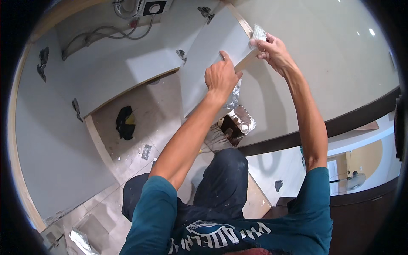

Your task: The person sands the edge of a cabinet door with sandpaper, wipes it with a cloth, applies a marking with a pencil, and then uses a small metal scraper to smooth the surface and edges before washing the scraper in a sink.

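Observation:
My left hand (222, 75) lies against the pale grey cabinet door (204, 63), its index finger stretched out and its thumb apart. It holds nothing. At the door's far right corner, my right hand (276, 54) pinches a crumpled, shiny whitish piece (259, 33), perhaps clear plastic or foil. This piece sits right by the wood-coloured door edge (239, 19). Metal hinges (181, 55) show on the door's left side. Below my left hand, partly hidden by the wrist, is a shiny clear bag (233, 97).
An opened tin (242, 123) with white smears stands by my knee. A black-and-yellow bundle (126, 122) and a small silver packet (146, 151) lie on the floor. Hoses (114, 34) run inside the cabinet. At left another grey door (55, 140) stands with hinges. A dark edge (348, 117) crosses at right.

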Demonstrator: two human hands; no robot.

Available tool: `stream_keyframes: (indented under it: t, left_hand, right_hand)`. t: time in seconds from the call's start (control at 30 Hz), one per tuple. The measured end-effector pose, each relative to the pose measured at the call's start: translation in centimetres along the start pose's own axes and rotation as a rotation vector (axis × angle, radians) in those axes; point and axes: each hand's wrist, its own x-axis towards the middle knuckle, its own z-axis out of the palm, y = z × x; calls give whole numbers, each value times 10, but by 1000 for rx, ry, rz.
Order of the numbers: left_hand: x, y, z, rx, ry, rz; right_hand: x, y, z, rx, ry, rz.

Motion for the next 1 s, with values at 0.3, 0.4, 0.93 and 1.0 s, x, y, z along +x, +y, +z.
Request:
stream_keyframes:
  t: [0.3,0.4,0.93,1.0]
  left_hand:
    - [-2,0,1,4,11,-8]
    - [-3,-2,-2,8,11,-21]
    - [1,1,4,24,28,-9]
    - [2,-1,3,22,10,-12]
  right_hand:
    - [-5,-3,7,-154,65,-17]
    - [5,7,12,-67,34,-98]
    - [3,4,-14,101,-166,-6]
    - [2,11,-13,59,-164,-3]
